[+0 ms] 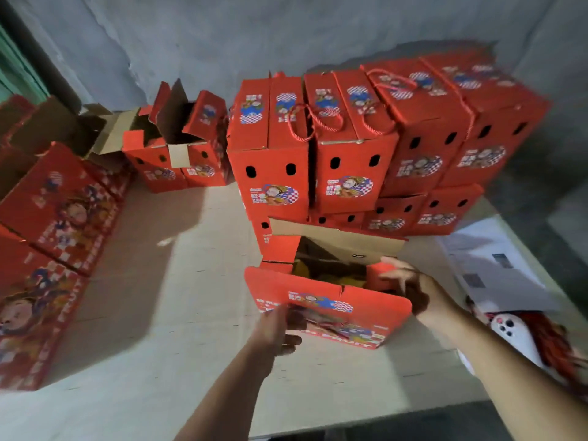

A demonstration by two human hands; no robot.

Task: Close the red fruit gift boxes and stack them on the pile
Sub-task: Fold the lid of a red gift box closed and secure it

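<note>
Cardboard flooring (178, 281) holds an open box (327, 300), its contents indistinct.

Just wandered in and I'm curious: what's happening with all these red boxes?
A person is closing a red gift box on the cardboard-covered floor. The left hand holds its near flap; the right hand reaches the side flap. It is still open. Behind it stands a pile of closed boxes.

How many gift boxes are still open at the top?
2: one open box under the hands, front centre; another open box at the back left beside the pile. More may be hidden behind.
</note>
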